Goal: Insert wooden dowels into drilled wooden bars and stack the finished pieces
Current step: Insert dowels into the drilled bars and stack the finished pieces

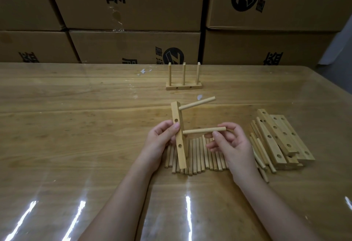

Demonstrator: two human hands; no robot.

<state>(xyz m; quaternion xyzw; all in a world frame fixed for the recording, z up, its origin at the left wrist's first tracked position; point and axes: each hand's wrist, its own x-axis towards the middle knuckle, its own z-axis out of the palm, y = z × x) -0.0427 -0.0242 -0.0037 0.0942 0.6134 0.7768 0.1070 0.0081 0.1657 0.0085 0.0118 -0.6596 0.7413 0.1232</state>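
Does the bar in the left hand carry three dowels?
No: the bar has one dowel near its top, and the right hand pinches a second dowel beside it.

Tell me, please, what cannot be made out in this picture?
- Head view: whether the dowel in the right hand has entered the bar; the bar's edge hides the joint.
- Head view: how many loose dowels lie below; the left hand and bar cover some.
- Head view: whether the finished piece hides another behind.
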